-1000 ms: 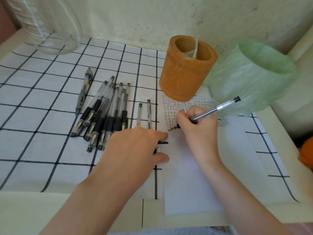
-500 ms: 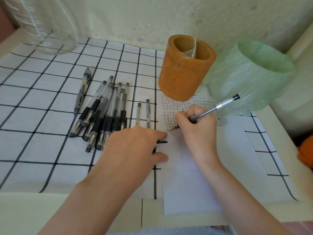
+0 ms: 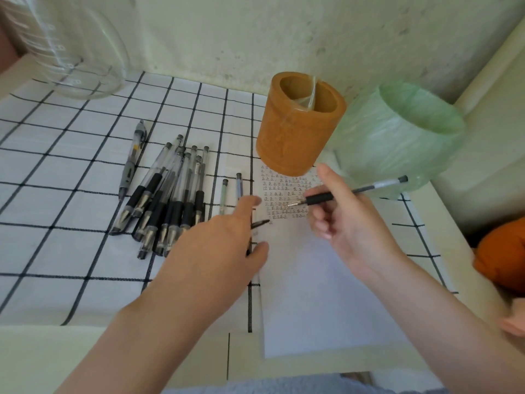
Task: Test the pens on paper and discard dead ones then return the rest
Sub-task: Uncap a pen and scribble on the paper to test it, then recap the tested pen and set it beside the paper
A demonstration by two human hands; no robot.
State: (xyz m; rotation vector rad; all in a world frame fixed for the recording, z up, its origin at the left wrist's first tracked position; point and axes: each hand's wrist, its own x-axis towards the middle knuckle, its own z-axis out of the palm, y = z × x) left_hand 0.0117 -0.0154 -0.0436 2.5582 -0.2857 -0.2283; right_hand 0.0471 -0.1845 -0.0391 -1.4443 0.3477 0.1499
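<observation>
My right hand [image 3: 349,223] holds a clear pen with a black grip [image 3: 352,191], lifted off the white paper [image 3: 312,285]; its tip points left over rows of small written marks [image 3: 284,194]. My left hand [image 3: 216,251] hovers at the paper's left edge with the index finger stretched out. A small black pen cap [image 3: 262,222] pokes out between its thumb and fingers. Several capless pens [image 3: 170,200] lie in a bunch to the left, beside one grey pen [image 3: 132,160] and two thin refills [image 3: 224,194]. Behind the paper stands the brown pen holder [image 3: 298,132].
A bin lined with a green bag [image 3: 397,137] stands right of the holder. At the back left is a large glass beaker [image 3: 79,52]. The checked cloth [image 3: 56,251] covers the table. An orange thing [image 3: 502,251] lies off the right edge. The wall is close behind.
My right hand has lifted the pen tip off the paper and turned palm-up. My left hand has risen from the paper and shifted toward the pens, the cap moving with it.
</observation>
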